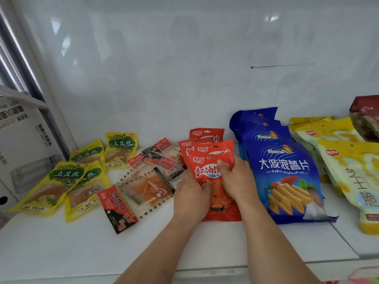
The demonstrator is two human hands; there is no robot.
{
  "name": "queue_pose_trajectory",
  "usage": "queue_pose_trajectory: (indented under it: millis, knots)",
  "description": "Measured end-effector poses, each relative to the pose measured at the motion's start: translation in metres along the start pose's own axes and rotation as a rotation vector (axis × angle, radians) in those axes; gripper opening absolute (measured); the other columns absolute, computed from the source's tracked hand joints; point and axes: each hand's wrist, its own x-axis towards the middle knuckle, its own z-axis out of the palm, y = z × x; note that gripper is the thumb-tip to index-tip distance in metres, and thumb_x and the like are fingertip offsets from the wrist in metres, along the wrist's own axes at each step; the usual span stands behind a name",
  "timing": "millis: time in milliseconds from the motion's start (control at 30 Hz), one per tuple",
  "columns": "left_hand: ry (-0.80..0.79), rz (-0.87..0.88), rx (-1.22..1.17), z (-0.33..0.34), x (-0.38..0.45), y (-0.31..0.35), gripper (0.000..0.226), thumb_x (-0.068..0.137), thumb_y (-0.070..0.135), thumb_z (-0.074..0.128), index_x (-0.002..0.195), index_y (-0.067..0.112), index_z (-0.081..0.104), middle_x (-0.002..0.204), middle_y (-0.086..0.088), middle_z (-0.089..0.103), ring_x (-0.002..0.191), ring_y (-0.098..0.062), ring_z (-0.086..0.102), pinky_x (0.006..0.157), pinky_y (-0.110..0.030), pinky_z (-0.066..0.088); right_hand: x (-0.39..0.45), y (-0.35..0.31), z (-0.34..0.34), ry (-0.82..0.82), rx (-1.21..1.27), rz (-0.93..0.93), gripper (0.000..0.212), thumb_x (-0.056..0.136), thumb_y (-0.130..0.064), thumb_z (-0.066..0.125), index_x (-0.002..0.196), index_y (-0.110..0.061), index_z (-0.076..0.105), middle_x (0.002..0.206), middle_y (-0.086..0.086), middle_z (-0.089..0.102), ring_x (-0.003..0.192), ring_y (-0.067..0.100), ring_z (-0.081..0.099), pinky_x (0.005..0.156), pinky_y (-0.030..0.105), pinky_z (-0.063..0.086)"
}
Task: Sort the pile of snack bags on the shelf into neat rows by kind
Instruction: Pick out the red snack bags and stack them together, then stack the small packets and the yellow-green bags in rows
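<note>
- Here, both hands meet on the front red bag (207, 171), which lies at the near end of a row of red bags (205, 140) near the middle of the white shelf (61, 249).
- The left hand (189, 196) curls around the front red bag's left edge, fingers closed over the packet's lower left part.
- The right hand (235, 179) grips the right edge of the same bag, thumb lying across its printed face and the other fingers hidden behind it.
- The row of red bags overlaps like shingles, each farther one showing only its top strip; four tops can be counted.
- Just to the right, touching or nearly touching the right hand, stands a row of blue chip bags (287, 177), also overlapping front to back, the nearest one showing wavy yellow chips on its face.
- Farther right lie yellow and pale green bags (352, 171), overlapping and running off the right edge, with a dark red packet (367, 117) behind them at the far right.
- Left of the hands sits a loose heap of clear packets with red and black labels (147, 181), lying at different angles on top of one another.
- At the far left, four yellow packets with green labels (67, 181) are spread out unevenly, two near and two farther back.
- A white back panel (184, 68) rises behind the shelf, and a cardboard box (22, 140) shows past the shelf's left post.
</note>
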Motion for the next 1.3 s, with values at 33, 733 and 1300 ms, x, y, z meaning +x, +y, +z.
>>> queue_pose_trajectory:
  millis: [33, 733, 1300]
  knots:
    - [0.005, 0.007, 0.013, 0.001, 0.001, 0.001, 0.049, 0.091, 0.032, 0.063, 0.136, 0.020, 0.046, 0.128, 0.000, 0.061, 0.118, -0.024, 0.058, 0.099, -0.045, 0.048, 0.000, 0.000, 0.000, 0.003, -0.028, -0.001, 0.054, 0.095, -0.055, 0.049, 0.136, -0.020, 0.048, 0.127, 0.008, 0.055, 0.119, 0.028, 0.055, 0.098, 0.044, 0.049]
    - [0.136, 0.038, 0.029, -0.016, -0.002, 0.011, 0.059, 0.097, 0.041, 0.059, 0.147, 0.016, 0.041, 0.151, -0.001, 0.038, 0.142, -0.020, 0.037, 0.115, -0.037, 0.034, -0.017, -0.024, -0.006, 0.083, -0.256, -0.165, 0.063, 0.100, -0.046, 0.043, 0.154, -0.017, 0.025, 0.159, 0.009, 0.027, 0.145, 0.028, 0.027, 0.114, 0.046, 0.031]
    - [-0.139, -0.230, 0.751, -0.134, 0.051, -0.052, 0.116, 0.075, 0.088, 0.045, 0.158, 0.012, 0.016, 0.164, -0.015, 0.020, 0.153, -0.035, 0.011, 0.121, -0.049, 0.015, -0.015, -0.125, 0.053, -0.325, -0.004, -0.352, 0.051, 0.105, -0.040, 0.038, 0.149, -0.014, 0.039, 0.153, 0.006, 0.041, 0.142, 0.021, 0.037, 0.115, 0.035, 0.030]
